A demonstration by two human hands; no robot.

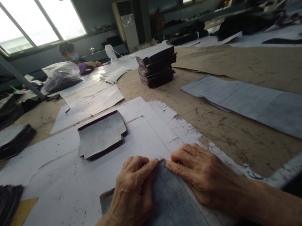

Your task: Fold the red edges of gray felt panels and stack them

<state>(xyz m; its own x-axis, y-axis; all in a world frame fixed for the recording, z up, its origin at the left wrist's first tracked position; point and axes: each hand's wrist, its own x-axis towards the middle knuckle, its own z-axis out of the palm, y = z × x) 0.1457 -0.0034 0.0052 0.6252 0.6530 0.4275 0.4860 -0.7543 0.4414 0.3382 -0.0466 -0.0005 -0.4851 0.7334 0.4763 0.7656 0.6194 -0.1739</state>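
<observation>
A grey-blue fabric piece lies on the white paper in front of me, its far edge running between my hands. My left hand has its fingers curled and its thumb and forefinger closed on the piece's far corner. Just to the right, my right hand pinches the same edge, its fingertips close to the left ones. The undersides of both hands are hidden. Beyond my left hand rests a small stack of cut fabric pieces, grey on top with a dark edge.
A tall dark stack stands farther back on the brown table covering. Long grey fabric lies at right. More dark stacks sit at left, near a yellow card. A person works across the table beside a plastic bag.
</observation>
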